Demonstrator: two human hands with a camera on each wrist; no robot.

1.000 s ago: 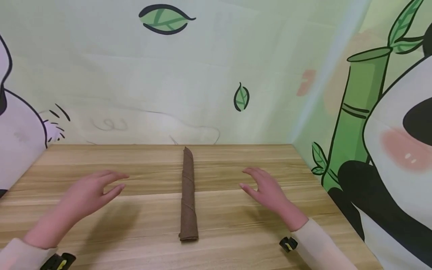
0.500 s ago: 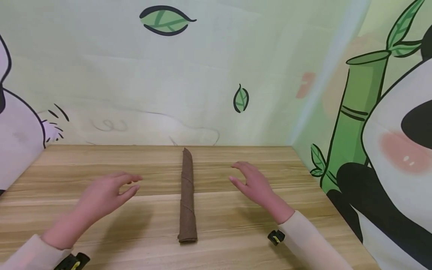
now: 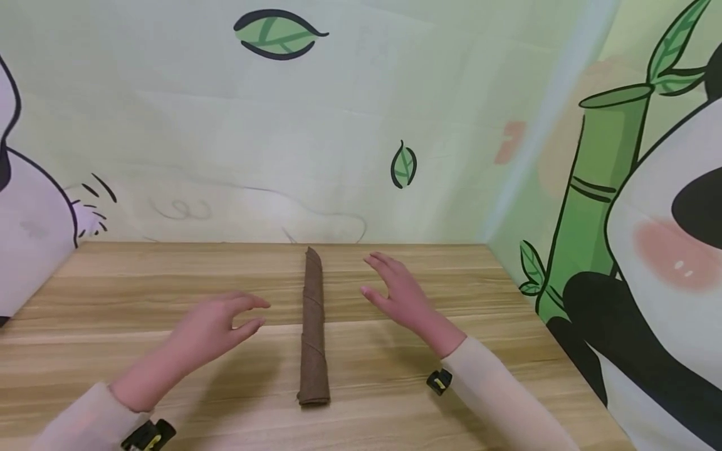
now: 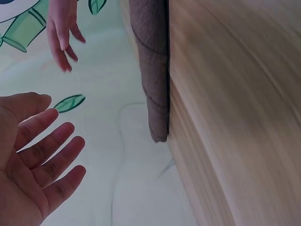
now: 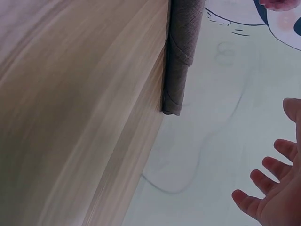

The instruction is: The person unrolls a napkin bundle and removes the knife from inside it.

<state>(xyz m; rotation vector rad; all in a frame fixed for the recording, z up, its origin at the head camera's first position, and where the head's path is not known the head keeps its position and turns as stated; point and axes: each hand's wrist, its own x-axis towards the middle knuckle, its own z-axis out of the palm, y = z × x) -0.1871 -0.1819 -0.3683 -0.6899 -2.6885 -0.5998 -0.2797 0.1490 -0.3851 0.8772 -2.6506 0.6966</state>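
A wooden table [image 3: 141, 351] with a pale, streaked grain carries the scene. Its top runs back to a printed backdrop at the far edge and meets another printed panel along the right side. A seam between two boards crosses the top from left to right about halfway back. Directly on the table lies one thing: a brown cloth rolled into a long, narrow tube [image 3: 313, 326]. The roll rests flat near the middle of the top, pointing from the near edge toward the far one, its far tip tapered, its near end blunt.
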